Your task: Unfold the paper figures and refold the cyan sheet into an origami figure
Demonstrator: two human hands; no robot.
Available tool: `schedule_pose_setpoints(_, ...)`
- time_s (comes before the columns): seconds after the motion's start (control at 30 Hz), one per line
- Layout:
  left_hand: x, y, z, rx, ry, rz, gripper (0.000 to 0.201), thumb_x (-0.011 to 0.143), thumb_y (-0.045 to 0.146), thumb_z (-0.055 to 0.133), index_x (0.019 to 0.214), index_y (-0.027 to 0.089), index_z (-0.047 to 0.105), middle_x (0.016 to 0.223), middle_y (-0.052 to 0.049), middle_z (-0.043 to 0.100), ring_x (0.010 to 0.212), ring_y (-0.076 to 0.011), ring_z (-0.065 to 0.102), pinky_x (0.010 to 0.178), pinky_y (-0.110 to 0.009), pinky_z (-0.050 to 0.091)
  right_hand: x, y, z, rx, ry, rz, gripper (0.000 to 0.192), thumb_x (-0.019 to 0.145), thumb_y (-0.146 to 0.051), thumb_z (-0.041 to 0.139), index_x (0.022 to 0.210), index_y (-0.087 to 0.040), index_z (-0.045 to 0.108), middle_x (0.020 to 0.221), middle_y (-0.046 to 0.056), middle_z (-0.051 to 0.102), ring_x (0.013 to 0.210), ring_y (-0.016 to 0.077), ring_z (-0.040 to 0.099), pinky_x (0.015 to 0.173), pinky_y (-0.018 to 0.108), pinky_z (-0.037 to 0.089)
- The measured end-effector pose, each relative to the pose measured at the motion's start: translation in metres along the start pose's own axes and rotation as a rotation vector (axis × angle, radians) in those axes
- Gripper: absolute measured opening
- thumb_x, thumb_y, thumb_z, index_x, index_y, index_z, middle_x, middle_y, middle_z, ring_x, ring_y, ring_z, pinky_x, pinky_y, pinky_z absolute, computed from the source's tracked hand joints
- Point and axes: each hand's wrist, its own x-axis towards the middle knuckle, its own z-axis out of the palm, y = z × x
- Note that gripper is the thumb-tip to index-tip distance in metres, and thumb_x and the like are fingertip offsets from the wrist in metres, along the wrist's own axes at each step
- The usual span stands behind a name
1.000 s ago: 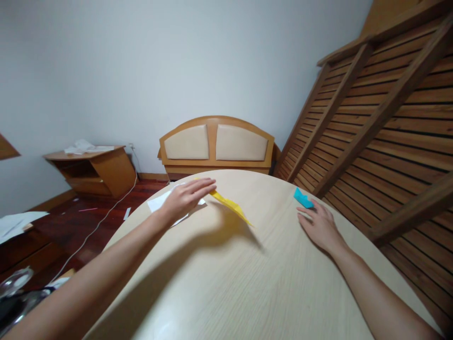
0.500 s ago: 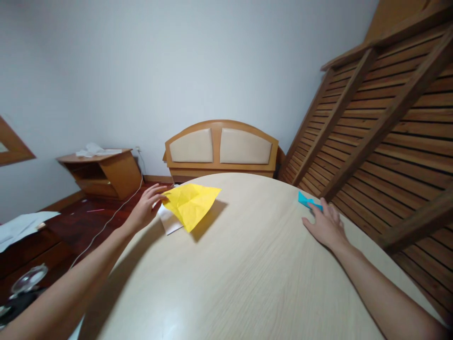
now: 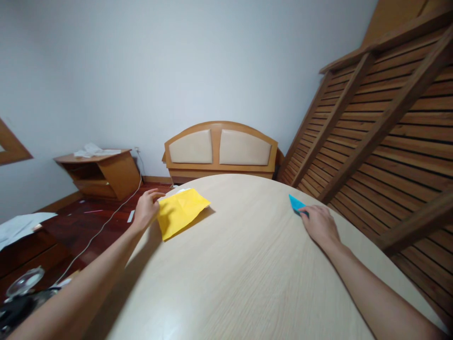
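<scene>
Blue paper (image 3: 296,203), folded small, is on the far right part of the desk (image 3: 240,274). Its sharp tip points left and toward the desk's far edge, and its long way runs on a slant from that tip back under the right hand (image 3: 321,226). The right hand's fingers are closed on its near end, so much of it is hidden. The yellow paper (image 3: 186,212) is on the far left part of the desk. Its longest side goes on a slant, from a corner nearer the desk's front to a corner farther right. The left hand (image 3: 146,210) is by its left edge with bent fingers, but I can't tell if they pinch it. The yellow paper is bright and wide, with soft creases and a dark shadow. A bit of white paper (image 3: 184,190) peeks out at its far edge. The desk is round, pale and a little shiny, with thin wood lines. Past the desk's far edge is a headboard (image 3: 216,148) with two cream pads. Brown wooden slats (image 3: 382,127) lean to the desk's right. A low cabinet (image 3: 118,177) and a dark red floor (image 3: 95,210) are to its left.
</scene>
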Motion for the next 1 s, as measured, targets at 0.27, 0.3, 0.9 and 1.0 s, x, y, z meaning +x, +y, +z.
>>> schedule_pose_setpoints(0.27,-0.084,0.183,0.107,-0.903,-0.456,-0.296,0.053,0.089,0.049,0.065,0.126,0.015,0.050,0.101,-0.015,0.070,0.083,-0.0213,0.072,0.071,-0.034,0.057,-0.035,-0.118,-0.035,0.374,0.077,-0.447,0.018,0.091,-0.014,0.059,0.097,-0.021,0.074,0.097,0.008,0.071,0.097,0.0271,0.061,0.086,0.044,0.053)
schedule_pose_setpoints(0.3,-0.094,0.195,0.115,-1.003,-0.474,-0.323,0.054,0.087,0.049,0.068,0.127,0.016,0.049,0.101,-0.014,0.070,0.083,-0.0205,0.071,0.070,-0.033,0.057,-0.042,-0.127,-0.039,0.409,0.077,-0.482,0.019,0.090,-0.012,0.060,0.099,-0.022,0.074,0.100,0.008,0.071,0.098,0.0266,0.061,0.086,0.043,0.054)
schedule_pose_setpoints(0.9,-0.109,0.203,0.108,-1.109,-0.382,-0.345,0.036,0.079,0.047,0.075,0.096,0.019,0.059,0.085,-0.002,0.065,0.070,-0.0144,0.062,0.061,-0.025,0.052,-0.071,-0.142,-0.042,0.794,0.006,-0.353,0.033,0.094,-0.013,0.053,0.124,-0.026,0.057,0.117,0.009,0.061,0.101,0.0223,0.064,0.081,0.039,0.059)
schedule_pose_setpoints(1.0,-0.111,0.206,0.104,-1.154,-0.420,-0.356,0.039,0.079,0.050,0.075,0.097,0.019,0.060,0.090,-0.005,0.068,0.074,-0.0161,0.065,0.062,-0.025,0.053,-0.072,-0.141,-0.044,0.768,-0.015,-0.416,0.036,0.094,-0.013,0.053,0.127,-0.028,0.057,0.117,0.008,0.064,0.105,0.0235,0.064,0.088,0.042,0.058)
